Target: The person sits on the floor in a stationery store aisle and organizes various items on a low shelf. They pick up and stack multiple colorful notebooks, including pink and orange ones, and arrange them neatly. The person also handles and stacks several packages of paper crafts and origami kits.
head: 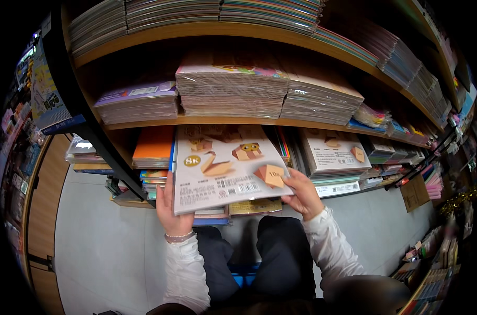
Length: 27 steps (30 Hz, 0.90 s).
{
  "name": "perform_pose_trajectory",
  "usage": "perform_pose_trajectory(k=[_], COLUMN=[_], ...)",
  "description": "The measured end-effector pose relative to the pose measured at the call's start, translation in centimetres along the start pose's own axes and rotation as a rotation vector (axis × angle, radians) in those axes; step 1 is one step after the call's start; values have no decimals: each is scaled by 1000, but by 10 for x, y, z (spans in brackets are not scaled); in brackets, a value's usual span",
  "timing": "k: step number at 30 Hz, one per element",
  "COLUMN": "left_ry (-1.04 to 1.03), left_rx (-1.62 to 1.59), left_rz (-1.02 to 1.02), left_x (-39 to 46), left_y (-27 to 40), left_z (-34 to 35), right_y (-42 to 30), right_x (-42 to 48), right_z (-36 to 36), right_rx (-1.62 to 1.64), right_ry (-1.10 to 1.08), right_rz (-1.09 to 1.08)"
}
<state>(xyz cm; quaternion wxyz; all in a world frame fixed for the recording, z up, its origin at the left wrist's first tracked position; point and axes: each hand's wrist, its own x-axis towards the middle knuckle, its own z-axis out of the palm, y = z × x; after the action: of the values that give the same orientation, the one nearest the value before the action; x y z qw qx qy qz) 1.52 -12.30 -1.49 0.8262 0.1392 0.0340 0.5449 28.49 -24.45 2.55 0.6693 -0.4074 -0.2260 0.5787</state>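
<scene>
A white-covered pack of craft paper (238, 173), printed with folded-paper animals, is held between both hands at the front of the lower shelf. My left hand (174, 212) grips its left front corner, the fingers running up along the side. On the right front corner, my right hand (303, 195) has its thumb on top and its fingers at the edge or underneath. The pack tilts slightly, and its far end reaches under the shelf board above. To its left sits a pack with an orange cover (154, 145); to its right lies a stack with a similar printed cover (333, 151).
Above is a wooden shelf board (230, 121) carrying plastic-wrapped paper stacks (232, 94). A black metal upright (100, 118) stands at the left. Below the held pack lies a yellowish pack (256, 206). My knees (283, 244) are close to the shelf, over a grey tiled floor (104, 236).
</scene>
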Motion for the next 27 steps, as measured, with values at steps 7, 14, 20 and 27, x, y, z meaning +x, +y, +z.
perform_pose_trajectory(k=[7, 14, 20, 27], left_ry=[-137, 97, 224, 349], left_rx=[-50, 440, 689, 764], left_rz=[-160, -119, -61, -19], left_x=[-17, -14, -4, -4], left_y=[-27, -67, -72, -75], left_z=[6, 1, 0, -4], right_y=[2, 18, 15, -57], right_x=[54, 57, 41, -4], right_z=[-2, 11, -38, -86], right_rx=[-163, -377, -1208, -1848], right_ry=[-30, 100, 317, 598], right_rz=[66, 24, -571, -758])
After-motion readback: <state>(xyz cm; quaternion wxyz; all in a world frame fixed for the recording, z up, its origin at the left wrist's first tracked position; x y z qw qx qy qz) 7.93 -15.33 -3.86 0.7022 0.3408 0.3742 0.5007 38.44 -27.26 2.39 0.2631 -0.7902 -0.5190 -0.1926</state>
